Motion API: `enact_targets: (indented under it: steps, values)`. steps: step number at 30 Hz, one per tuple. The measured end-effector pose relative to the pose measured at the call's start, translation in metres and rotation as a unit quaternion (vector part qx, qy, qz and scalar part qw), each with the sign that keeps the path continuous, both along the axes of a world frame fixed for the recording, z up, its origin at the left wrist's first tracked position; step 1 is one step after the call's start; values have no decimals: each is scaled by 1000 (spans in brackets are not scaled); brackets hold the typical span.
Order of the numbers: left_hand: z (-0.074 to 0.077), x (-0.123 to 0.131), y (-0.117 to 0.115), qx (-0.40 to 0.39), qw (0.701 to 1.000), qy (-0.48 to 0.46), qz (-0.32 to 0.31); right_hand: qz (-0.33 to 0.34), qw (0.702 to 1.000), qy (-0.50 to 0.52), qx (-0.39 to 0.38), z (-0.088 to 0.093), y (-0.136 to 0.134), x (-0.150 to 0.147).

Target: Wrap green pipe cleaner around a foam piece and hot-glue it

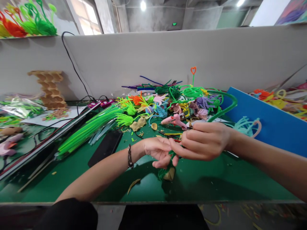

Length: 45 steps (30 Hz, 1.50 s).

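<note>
A dark green pipe cleaner (234, 101) curves up in a wide loop beyond my right hand (206, 141), which is closed on it. My left hand (158, 150) meets the right one fingertip to fingertip, pinching green fuzzy strands between them. Just below the fingers hangs or rests a green fuzzy bundle (163, 173) with a tan piece (170, 174) at its side; I cannot tell if it touches the table. Behind the hands lies a pink glue gun (174, 120). A curled tan scrap (133, 186) is near the table's front edge.
A black phone (105, 148) and a bag of bright green pipe cleaners (90, 127) lie left on the green table (203, 191). Several colourful pipe-cleaner shapes (158, 107) are heaped behind. A blue board (268, 127) leans at right; cables (74, 65) run along the left.
</note>
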<state>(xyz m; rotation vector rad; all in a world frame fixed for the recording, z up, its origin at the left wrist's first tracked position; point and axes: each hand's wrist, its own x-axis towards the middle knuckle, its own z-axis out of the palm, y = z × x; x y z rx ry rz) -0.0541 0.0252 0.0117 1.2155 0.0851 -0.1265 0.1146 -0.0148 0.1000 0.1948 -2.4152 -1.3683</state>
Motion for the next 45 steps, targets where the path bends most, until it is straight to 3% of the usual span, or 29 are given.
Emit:
enact_targets:
  steps: [12,17,31,39,45]
  values:
    - [5,4,0,22,998,2,54,-1,1000,-6,-9,-3,1,0]
    - [-3,3,-1,-2,999,-6,51,-3,1000,-3,-25,-4,1,0]
    - [-1,10,10,-25,997,-20,-75,3,999,10,-42,-8,-3,2]
    - [2,10,12,9,998,-21,-58,-34,999,-12,-36,-12,-8,7]
    - [-2,11,8,11,1000,-28,0,-22,999,-6,-39,-17,-6,7]
